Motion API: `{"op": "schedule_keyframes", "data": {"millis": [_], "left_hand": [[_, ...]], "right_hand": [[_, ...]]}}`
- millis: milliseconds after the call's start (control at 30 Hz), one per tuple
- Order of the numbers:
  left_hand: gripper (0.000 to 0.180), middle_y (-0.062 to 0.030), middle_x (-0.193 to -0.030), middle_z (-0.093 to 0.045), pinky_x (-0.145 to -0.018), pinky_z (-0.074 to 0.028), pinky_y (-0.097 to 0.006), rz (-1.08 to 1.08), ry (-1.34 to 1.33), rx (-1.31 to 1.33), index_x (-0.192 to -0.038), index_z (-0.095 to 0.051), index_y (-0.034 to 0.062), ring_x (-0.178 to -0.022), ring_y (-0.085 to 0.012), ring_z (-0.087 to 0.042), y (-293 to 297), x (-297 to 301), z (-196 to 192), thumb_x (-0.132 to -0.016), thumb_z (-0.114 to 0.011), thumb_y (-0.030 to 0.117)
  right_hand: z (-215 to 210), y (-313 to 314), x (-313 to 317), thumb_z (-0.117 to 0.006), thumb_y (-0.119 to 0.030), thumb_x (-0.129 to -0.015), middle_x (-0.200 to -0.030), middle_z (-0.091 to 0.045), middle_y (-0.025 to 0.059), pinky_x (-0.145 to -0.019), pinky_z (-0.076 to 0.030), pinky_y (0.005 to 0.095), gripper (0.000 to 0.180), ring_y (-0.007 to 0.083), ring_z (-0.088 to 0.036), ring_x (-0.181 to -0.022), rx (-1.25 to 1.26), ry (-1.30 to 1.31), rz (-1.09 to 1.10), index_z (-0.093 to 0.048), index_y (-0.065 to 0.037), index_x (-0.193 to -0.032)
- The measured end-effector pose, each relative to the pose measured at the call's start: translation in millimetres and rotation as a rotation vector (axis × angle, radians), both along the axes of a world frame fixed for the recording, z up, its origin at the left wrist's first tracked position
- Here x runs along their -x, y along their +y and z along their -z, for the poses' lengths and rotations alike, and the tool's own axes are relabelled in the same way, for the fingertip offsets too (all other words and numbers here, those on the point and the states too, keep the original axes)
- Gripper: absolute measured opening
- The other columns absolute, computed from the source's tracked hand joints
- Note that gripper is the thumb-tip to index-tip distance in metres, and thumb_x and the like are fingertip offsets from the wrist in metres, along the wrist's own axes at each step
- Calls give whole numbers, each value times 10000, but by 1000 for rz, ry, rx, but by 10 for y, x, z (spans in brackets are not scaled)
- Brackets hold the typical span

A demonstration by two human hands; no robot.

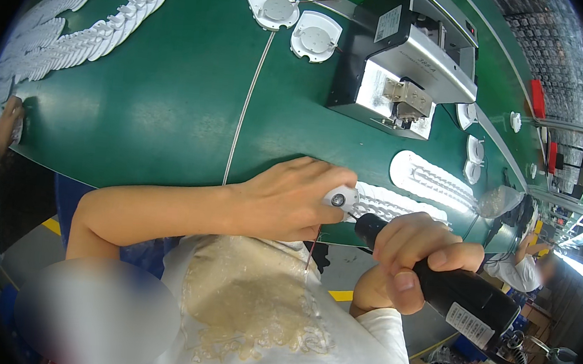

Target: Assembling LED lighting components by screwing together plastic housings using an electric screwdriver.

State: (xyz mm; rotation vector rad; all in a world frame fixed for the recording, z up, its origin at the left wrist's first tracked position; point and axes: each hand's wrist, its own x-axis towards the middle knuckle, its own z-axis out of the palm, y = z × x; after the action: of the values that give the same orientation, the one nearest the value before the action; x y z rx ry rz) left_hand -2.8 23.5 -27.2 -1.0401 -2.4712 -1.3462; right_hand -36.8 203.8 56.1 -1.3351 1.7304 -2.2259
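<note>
My left hand [297, 196] is closed around a small white plastic part [350, 195] at the front edge of the green table. A round metallic spot shows on the part's near face. Thin dark red wires [312, 250] hang down below this hand, beside my shirt. In my right hand [424, 252] is a black electric screwdriver [465, 301], gripped around its body and tilted. Its bit points left at the white part; whether the tip touches it I cannot tell. Just beyond my hands lies a row of nested white parts [400, 204], with a similar white row [434, 180] behind it.
A black and silver bench machine [412, 75] stands at the back right. Two white housings [316, 37] lie left of it. Long stacks of white parts [103, 37] fill the far left, near another person's hand [9, 119]. A clear plastic bag [500, 201] sits right.
</note>
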Motion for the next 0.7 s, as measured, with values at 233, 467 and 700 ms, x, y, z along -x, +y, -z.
{"op": "schedule_keyframes", "data": {"millis": [233, 467, 700], "left_hand": [[251, -126, -1165, -495, -902, -422, -390, 10, -71, 30, -874, -696, 94, -1046, -283, -527, -42, 23, -30, -624, -706, 112], [296, -95, -1171, -558, -936, -374, -432, 9, -91, 131, -923, -678, 93, -1102, -280, -469, -354, 134, -570, -629, -701, 116], [485, -107, -1094, -623, -880, -450, -383, -606, -119, 169, -1075, -620, 68, -1026, -307, -544, -1159, 1051, -632, -637, -748, 234]], "right_hand": [[-26, -41, -42, -651, 35, -704, -605, -513, 52, -441, -456, 319, 387, 164, -486, -433, -15, -115, 78, -428, -67, -1003], [-164, 358, 123, -649, -10, -731, -622, -517, 57, -456, -470, 334, 480, 176, -511, -452, 278, -178, -53, -386, -89, -1125], [-93, 411, 59, -651, -4, -731, -595, -511, 67, -447, -461, 320, 430, 168, -497, -446, 226, -197, 13, -390, -49, -1069]]}}
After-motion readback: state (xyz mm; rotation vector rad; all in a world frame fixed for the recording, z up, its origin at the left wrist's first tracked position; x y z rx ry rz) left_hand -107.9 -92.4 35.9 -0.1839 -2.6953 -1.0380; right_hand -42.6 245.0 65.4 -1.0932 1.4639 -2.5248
